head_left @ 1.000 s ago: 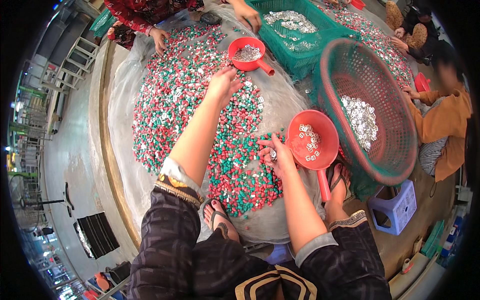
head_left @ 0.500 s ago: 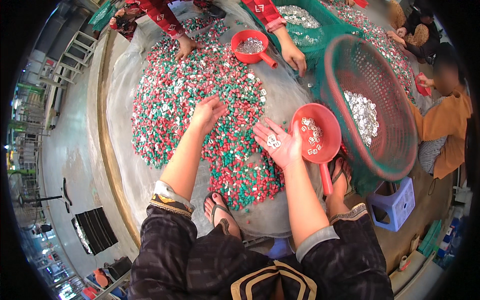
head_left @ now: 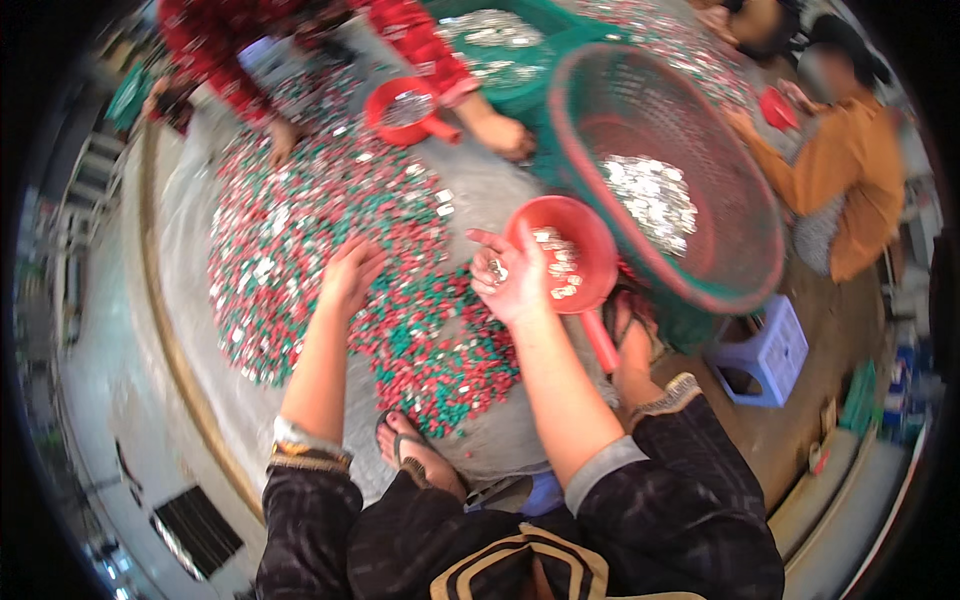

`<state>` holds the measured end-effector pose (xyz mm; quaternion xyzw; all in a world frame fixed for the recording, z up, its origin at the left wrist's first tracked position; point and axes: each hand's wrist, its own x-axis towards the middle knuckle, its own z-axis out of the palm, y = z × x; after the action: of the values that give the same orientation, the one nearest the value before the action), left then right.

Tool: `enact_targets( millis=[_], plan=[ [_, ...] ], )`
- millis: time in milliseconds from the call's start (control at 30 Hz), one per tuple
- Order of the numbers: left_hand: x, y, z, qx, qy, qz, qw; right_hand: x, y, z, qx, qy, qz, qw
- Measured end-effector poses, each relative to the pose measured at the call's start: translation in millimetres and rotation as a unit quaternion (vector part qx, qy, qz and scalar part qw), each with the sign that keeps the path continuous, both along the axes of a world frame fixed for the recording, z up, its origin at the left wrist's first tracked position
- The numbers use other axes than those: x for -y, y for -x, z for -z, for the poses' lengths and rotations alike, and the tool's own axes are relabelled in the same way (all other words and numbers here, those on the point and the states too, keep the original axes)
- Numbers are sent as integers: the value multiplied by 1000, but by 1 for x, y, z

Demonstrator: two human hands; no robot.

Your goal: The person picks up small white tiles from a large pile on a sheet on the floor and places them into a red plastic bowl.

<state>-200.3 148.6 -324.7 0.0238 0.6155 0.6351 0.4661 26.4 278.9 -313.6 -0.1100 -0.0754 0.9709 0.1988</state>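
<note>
A wide pile of small red, green and white stone-like pieces (head_left: 290,300), mixed with silvery bits, lies on a pale sheet. Over its middle hovers my left hand (head_left: 352,275), fingers stretched out and nothing seen in it. Palm up, my right hand (head_left: 520,285) holds a few small silvery metal pieces (head_left: 497,270) with holes, its fingers partly curled around them. Right beside that hand sits a red plastic scoop (head_left: 597,250) with more of these metal pieces in it, its handle toward me. The picture is somewhat blurred.
A large red basket in green netting (head_left: 715,190) holds many silvery pieces. Behind it stands a green netted basket (head_left: 515,95). Opposite me, a person in red sleeves (head_left: 420,45) reaches over the pile near another red scoop (head_left: 375,105). A blue stool (head_left: 770,355) stands at right.
My view has shifted, so the scene sits further left. My right fingers have curled up over the metal pieces. The other person's hand near the far scoop has closed more.
</note>
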Motion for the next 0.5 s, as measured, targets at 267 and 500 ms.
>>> enact_targets(
  millis=[267,500],
  plan=[
    [16,-15,8,5,40,18,999,-92,-36,-112,345,-292,596,664],
    [30,-17,16,-3,36,31,999,-101,-45,-97,509,-448,523,517]
  ],
)
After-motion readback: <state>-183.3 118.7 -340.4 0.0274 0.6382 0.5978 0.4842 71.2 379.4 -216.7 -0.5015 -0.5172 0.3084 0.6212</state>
